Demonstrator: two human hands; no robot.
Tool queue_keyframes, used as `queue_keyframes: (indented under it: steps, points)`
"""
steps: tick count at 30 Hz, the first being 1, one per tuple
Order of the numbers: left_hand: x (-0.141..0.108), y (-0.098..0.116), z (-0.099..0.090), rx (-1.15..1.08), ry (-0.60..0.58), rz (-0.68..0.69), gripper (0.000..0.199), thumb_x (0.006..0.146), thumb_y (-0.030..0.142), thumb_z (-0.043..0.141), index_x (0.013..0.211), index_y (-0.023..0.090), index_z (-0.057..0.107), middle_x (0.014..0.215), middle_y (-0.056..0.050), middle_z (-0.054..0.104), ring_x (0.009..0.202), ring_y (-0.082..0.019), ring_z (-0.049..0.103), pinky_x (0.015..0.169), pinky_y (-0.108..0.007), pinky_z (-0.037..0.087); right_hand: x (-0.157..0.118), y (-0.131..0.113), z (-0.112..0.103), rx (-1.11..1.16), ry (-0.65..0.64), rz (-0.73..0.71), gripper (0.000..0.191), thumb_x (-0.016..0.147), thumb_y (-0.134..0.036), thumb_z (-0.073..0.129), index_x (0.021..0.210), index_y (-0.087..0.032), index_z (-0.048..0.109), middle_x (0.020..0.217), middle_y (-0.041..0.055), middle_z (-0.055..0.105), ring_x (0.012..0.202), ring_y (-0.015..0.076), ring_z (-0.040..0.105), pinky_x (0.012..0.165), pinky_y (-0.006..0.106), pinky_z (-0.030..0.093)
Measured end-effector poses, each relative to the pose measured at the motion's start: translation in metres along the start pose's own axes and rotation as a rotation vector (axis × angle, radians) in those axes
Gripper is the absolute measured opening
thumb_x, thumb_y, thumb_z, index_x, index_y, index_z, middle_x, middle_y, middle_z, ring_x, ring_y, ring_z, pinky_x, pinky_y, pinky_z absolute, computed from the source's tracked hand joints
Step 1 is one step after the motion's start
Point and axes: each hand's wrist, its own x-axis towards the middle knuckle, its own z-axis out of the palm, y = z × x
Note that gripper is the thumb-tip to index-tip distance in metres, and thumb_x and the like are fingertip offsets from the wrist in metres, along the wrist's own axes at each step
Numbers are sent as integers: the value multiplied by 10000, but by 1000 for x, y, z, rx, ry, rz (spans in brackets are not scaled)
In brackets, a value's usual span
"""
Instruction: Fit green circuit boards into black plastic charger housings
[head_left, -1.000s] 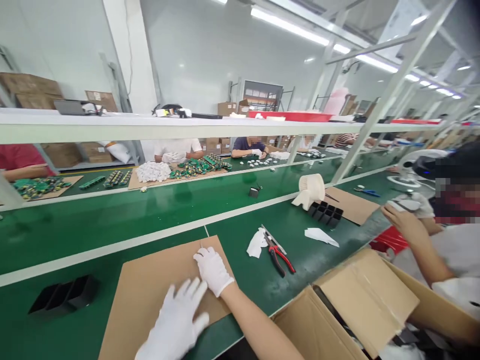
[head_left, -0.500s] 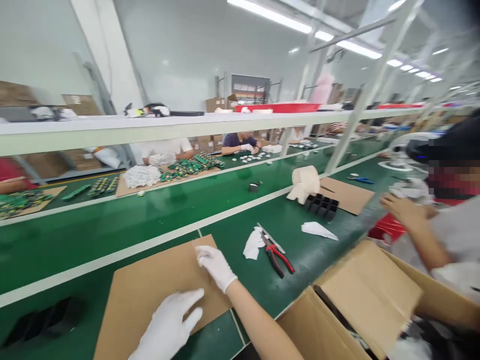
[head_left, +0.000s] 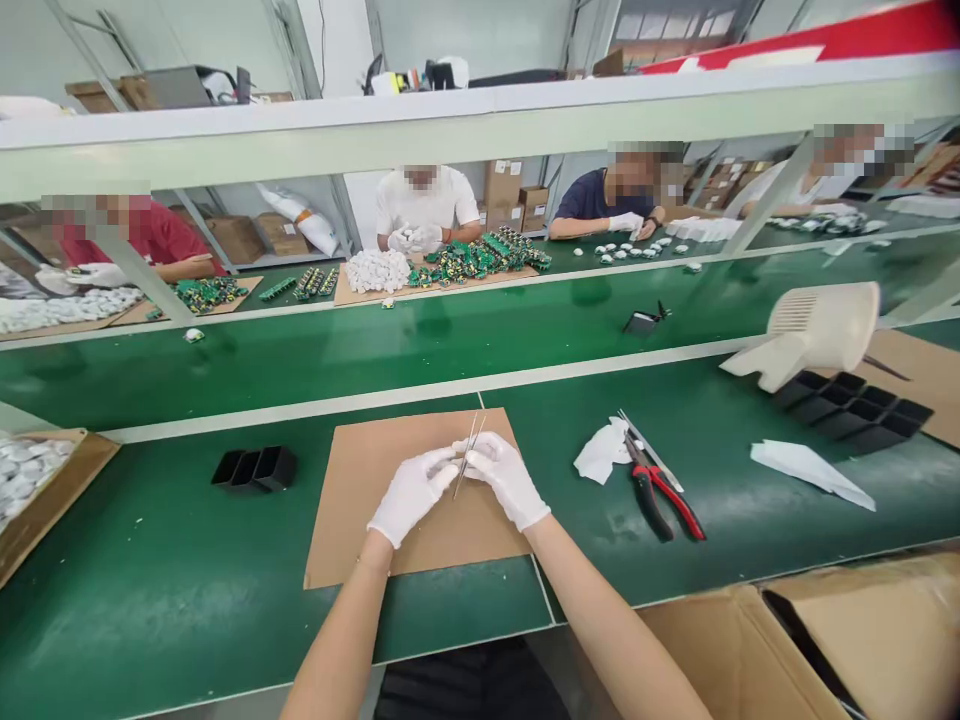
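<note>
Both of my hands wear white gloves and meet above a flat sheet of brown cardboard (head_left: 360, 500). Thin metal tweezers (head_left: 470, 446) stand at a slant between them, two slim prongs showing at the top. My right hand (head_left: 504, 478) is closed on the tweezers from the right. From the left, my left hand (head_left: 414, 492) pinches at the same tweezers with thumb and fingers together. Red-and-black pliers (head_left: 664, 495) lie right of the cardboard, beside a slim metal tool (head_left: 656, 455) and a torn white scrap (head_left: 600, 452).
Left stand a black compartment tray (head_left: 255, 470) and a box of white parts (head_left: 34, 470). At right are a cream fan-like housing (head_left: 821, 325), more black trays (head_left: 855, 410) and an open carton (head_left: 735, 640). Across the green belt (head_left: 390, 350), co-workers handle boards and white parts.
My view has turned left and down. My hands were apart, the right at the cardboard's far edge; now they are together with tweezers between them.
</note>
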Motion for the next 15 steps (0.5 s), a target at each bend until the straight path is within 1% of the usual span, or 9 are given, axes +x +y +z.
queue_keyframes:
  steps: [2,3,4,7,9,12,13,15]
  points:
    - [-2,4,3,16,-68,12,295,867,345,479,1049,201,661,797,-16,715,693,-161,633,688,-278,501,-1,2,4,-55,-4,-33,299,692,-416,737,815,-202,568,1003,47,675,844,169,641,780,348,533]
    - [-2,5,3,31,-82,12,272,866,352,479,987,198,668,708,1,688,623,-151,599,637,-270,476,-1,3,5,-85,-8,-47,278,691,-398,739,796,-201,575,969,39,670,835,166,627,756,329,528]
    - [-3,6,3,49,-87,11,262,869,362,473,931,195,666,664,9,663,588,-144,571,608,-264,450,-1,4,5,-115,-14,-59,256,695,-385,738,787,-198,588,927,32,663,817,162,614,735,312,519]
    - [-5,6,1,98,-96,20,271,882,371,441,795,194,627,668,10,641,583,-138,538,584,-255,401,0,7,3,-170,-21,-91,219,751,-392,690,812,-189,634,832,19,641,718,136,571,682,282,488]
    - [-6,6,-1,126,-115,36,282,892,359,418,744,201,600,686,10,643,603,-141,540,583,-253,383,0,7,1,-165,-9,-108,253,797,-416,641,926,-199,647,881,23,644,681,118,548,676,278,480]
    - [-7,5,-2,177,-131,59,273,888,341,426,712,214,591,679,8,634,621,-156,538,572,-262,348,-3,5,-2,-122,-18,-126,353,825,-425,617,1124,-237,613,996,35,643,718,117,555,734,297,490]
    - [-7,4,-2,194,-130,66,267,885,337,434,708,217,595,669,6,628,617,-162,534,567,-267,338,-3,4,-3,-102,-35,-131,352,831,-419,617,1133,-240,615,994,36,645,733,121,562,753,304,491]
    - [-6,3,-1,220,-123,78,256,877,329,449,709,225,611,657,3,625,614,-172,533,567,-277,335,-5,3,-4,-66,-71,-138,276,842,-401,617,1054,-229,655,934,32,653,729,125,573,755,307,491]
